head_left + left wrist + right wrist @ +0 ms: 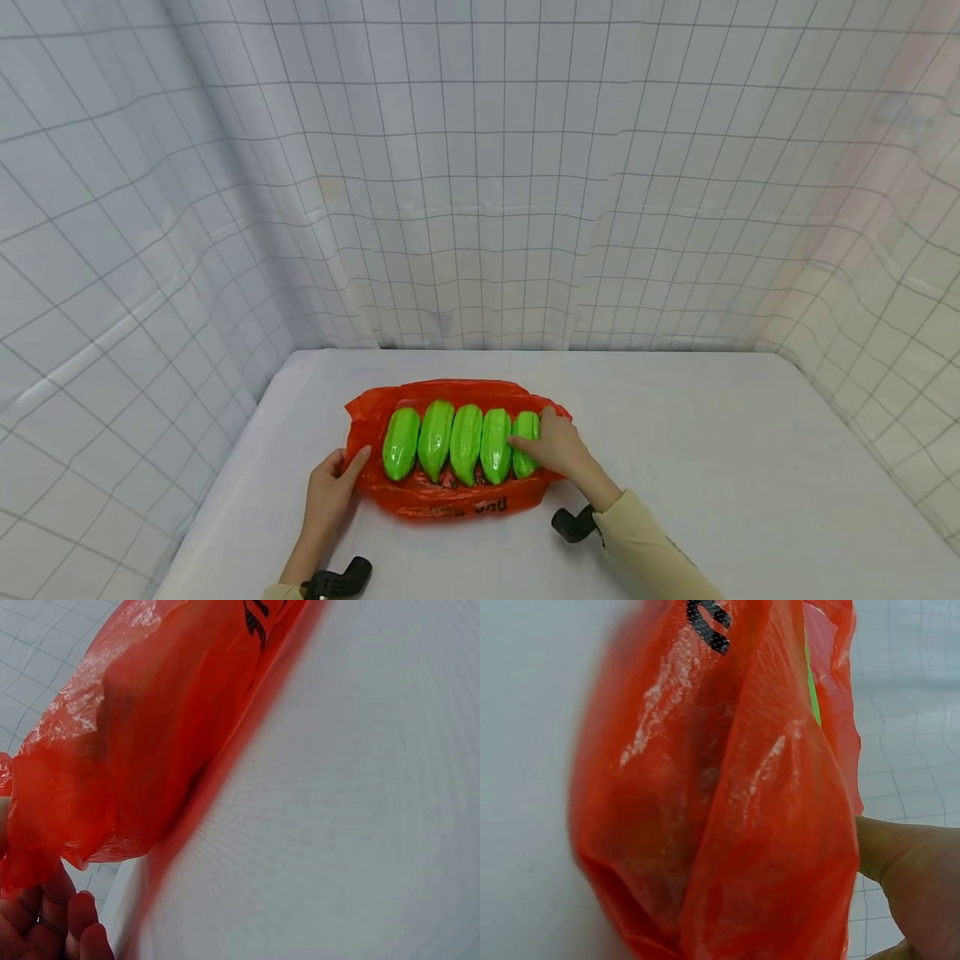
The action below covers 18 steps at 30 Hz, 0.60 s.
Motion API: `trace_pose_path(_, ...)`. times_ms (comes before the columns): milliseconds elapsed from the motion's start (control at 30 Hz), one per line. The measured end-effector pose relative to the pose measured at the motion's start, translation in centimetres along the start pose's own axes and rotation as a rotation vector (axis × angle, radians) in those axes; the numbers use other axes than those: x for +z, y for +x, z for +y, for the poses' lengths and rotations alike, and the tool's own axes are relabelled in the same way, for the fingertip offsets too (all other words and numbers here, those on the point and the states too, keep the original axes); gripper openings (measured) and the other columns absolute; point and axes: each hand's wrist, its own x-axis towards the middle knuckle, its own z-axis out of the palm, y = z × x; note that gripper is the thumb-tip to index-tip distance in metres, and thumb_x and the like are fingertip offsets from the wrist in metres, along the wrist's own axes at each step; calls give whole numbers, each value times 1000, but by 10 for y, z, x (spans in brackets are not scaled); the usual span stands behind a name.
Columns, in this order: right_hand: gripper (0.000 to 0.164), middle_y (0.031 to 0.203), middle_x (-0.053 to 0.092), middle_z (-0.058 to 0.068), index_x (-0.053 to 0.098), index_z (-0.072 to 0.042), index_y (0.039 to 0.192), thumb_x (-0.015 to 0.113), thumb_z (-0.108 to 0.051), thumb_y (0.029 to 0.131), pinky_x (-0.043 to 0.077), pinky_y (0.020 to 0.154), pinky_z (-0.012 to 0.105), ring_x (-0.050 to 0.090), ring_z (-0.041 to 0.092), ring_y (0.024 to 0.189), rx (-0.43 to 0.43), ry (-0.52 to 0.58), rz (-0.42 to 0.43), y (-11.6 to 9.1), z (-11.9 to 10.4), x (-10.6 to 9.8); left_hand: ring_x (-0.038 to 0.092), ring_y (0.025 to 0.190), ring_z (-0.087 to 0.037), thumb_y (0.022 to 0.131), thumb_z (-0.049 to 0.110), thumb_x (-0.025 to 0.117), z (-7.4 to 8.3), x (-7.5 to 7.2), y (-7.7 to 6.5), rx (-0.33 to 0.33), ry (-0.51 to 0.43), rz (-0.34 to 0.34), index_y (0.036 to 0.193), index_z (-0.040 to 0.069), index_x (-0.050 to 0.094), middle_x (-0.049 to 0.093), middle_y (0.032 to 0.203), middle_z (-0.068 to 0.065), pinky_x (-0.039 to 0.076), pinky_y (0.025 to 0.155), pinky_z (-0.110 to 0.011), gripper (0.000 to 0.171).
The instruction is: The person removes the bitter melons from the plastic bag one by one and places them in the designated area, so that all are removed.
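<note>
An opened-out red plastic bag [416, 505] with black print lies on the table. Several glossy green ridged fruits [401, 443], shaped like star fruit, lie side by side in it. My left hand [330, 487] pinches the bag's left edge, thumb on top; the left wrist view has its curled fingers [56, 907] below the crumpled red plastic [150, 750]. At the right end, my right hand [558, 446] holds the rightmost green fruit [526, 450], thumb on its left side and fingers beyond it. The bag's wall hides most of that grip in the right wrist view, leaving the thumb [885, 847] visible.
The white table [712, 467] extends well to the right of the bag. White grid-patterned curtains [480, 208] hang behind it and on both sides. A black wrist camera is strapped on each wrist, the left one [348, 577] and the right one [573, 525].
</note>
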Motion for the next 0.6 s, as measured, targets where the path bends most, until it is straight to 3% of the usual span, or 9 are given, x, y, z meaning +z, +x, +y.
trace_pose_path(200,61,78,52,7,48,7,106,74,-41,80,43,55,31,51,18,67,-10,27,30,-1,4,3,45,72,-17,91,43,61,0,1,1,8,-7,12,96,-1,58,50,73,-7,39,58,-22,44)
trace_pose_path(600,66,92,61,13,50,8,115,75,-41,79,48,60,32,56,19,73,-35,72,94,-4,7,4,45,70,-17,92,39,62,1,1,-1,7,-35,15,95,-2,59,50,73,-7,38,57,-21,41)
